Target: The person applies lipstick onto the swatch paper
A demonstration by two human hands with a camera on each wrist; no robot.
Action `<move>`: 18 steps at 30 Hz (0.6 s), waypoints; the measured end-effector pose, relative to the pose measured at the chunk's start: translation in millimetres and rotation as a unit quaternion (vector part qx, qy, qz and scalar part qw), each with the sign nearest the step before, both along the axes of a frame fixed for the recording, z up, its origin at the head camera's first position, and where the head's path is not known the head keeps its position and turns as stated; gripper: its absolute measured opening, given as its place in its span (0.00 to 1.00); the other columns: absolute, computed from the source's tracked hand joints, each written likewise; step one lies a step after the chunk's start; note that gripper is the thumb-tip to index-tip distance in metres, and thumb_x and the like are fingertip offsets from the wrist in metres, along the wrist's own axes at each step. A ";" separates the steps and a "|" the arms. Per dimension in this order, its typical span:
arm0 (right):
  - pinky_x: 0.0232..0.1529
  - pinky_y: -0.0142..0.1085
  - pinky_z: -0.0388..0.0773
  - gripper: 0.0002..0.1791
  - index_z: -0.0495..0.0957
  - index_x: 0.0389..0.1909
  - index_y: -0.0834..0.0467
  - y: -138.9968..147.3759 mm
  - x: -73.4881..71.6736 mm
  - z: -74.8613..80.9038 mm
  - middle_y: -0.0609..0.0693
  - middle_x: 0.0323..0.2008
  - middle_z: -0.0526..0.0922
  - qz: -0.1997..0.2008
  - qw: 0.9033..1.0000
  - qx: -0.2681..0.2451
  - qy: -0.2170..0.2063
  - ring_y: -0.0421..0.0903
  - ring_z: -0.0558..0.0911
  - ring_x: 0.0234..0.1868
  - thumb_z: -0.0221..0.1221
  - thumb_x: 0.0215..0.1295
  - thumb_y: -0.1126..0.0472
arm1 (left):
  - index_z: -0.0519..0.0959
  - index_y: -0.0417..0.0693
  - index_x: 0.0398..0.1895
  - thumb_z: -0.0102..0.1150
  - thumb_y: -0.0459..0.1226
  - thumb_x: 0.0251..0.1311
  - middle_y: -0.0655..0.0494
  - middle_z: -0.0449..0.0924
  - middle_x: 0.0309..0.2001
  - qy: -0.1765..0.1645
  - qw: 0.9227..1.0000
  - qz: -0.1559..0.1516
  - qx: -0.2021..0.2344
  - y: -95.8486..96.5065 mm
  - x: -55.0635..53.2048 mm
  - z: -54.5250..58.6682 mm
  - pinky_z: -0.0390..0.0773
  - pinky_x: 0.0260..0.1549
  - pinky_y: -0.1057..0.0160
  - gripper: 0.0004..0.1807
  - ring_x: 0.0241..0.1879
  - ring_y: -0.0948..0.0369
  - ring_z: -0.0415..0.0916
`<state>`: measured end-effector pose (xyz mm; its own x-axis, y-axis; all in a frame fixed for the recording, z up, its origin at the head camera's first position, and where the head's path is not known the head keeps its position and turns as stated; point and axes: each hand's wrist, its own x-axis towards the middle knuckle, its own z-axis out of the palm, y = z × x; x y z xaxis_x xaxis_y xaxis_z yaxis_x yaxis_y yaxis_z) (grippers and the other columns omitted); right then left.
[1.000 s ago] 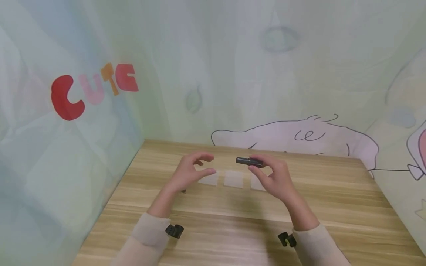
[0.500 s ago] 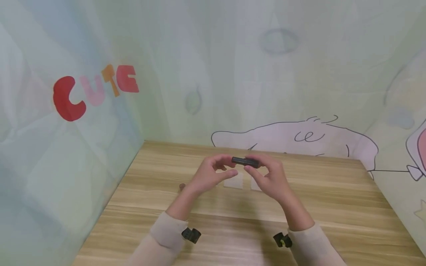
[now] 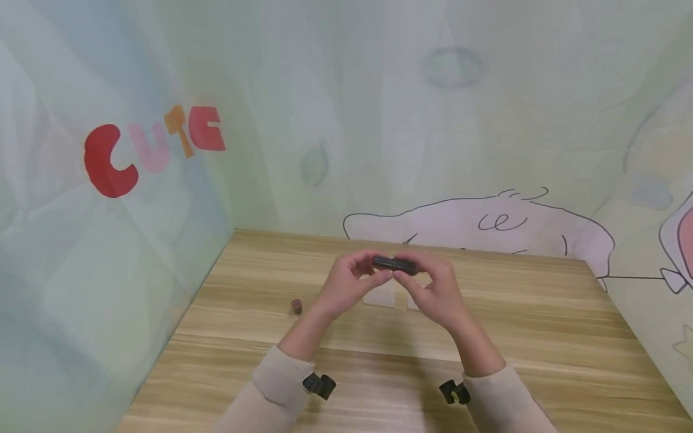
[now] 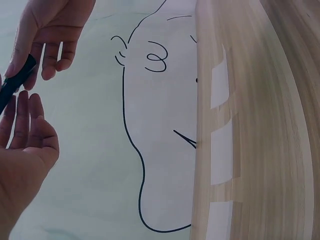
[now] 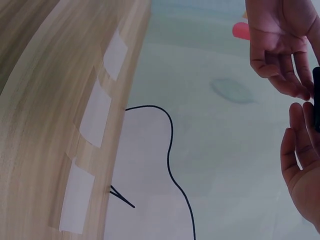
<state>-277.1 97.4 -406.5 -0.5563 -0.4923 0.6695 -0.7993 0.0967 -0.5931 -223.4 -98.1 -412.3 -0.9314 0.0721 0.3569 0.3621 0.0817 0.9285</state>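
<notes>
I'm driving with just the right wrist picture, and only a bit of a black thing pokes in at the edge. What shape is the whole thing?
Observer: The head view shows a slim black cylinder, roughly level, with the left hand and right hand each holding part of it.

Operator: Ooh. Is something else on the wood-grain table that I can't see?

Observer: Yes, a small, stubby brownish object, to the left of the left forearm. It's too small to tell what it is.

Operator: And what's that red patch up top, by the hand?

Observer: Probably the red letter E; the head view shows it ending the word CUTE on the left wall.
</notes>
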 end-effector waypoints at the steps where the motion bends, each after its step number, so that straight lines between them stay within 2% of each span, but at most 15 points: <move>1: 0.40 0.32 0.81 0.15 0.83 0.49 0.62 -0.2 0.1 -0.3 0.52 0.41 0.88 0.000 1.000 0.001 -0.002 0.44 0.84 0.36 0.68 0.61 0.72 | 0.82 0.36 0.49 0.67 0.31 0.64 0.52 0.84 0.41 0.003 1.000 0.002 0.003 0.1 0.0 -0.4 0.77 0.45 0.64 0.12 0.42 0.59 0.78; 5: 0.41 0.31 0.80 0.16 0.83 0.48 0.63 -1.1 0.5 -1.7 0.52 0.41 0.88 0.003 1.000 -0.002 0.002 0.43 0.85 0.36 0.68 0.59 0.74 | 0.83 0.37 0.47 0.67 0.32 0.64 0.55 0.84 0.38 0.007 1.000 0.011 0.016 0.5 -0.1 -1.4 0.77 0.42 0.63 0.11 0.40 0.59 0.79; 10: 0.41 0.33 0.81 0.15 0.83 0.47 0.63 -2.8 1.6 -3.1 0.52 0.40 0.88 0.009 1.000 -0.013 -0.006 0.44 0.85 0.36 0.68 0.59 0.75 | 0.84 0.38 0.43 0.67 0.32 0.63 0.54 0.85 0.37 0.030 0.999 0.014 0.025 0.3 -0.3 -1.8 0.78 0.42 0.62 0.08 0.40 0.58 0.80; 14: 0.41 0.32 0.81 0.12 0.83 0.45 0.63 -4.0 3.8 -5.4 0.52 0.39 0.87 0.036 0.997 -0.031 -0.057 0.42 0.84 0.36 0.66 0.61 0.75 | 0.84 0.37 0.41 0.67 0.29 0.63 0.54 0.85 0.37 0.045 0.998 0.006 0.034 0.2 1.2 -1.5 0.78 0.43 0.60 0.05 0.41 0.58 0.80; 18: 0.41 0.32 0.82 0.08 0.82 0.44 0.67 -5.0 5.2 -8.4 0.50 0.37 0.86 0.070 0.989 -0.058 -0.115 0.41 0.84 0.34 0.61 0.66 0.76 | 0.84 0.35 0.41 0.67 0.28 0.63 0.54 0.85 0.37 0.051 0.998 -0.006 0.045 0.1 2.6 -1.3 0.79 0.46 0.57 0.06 0.42 0.57 0.80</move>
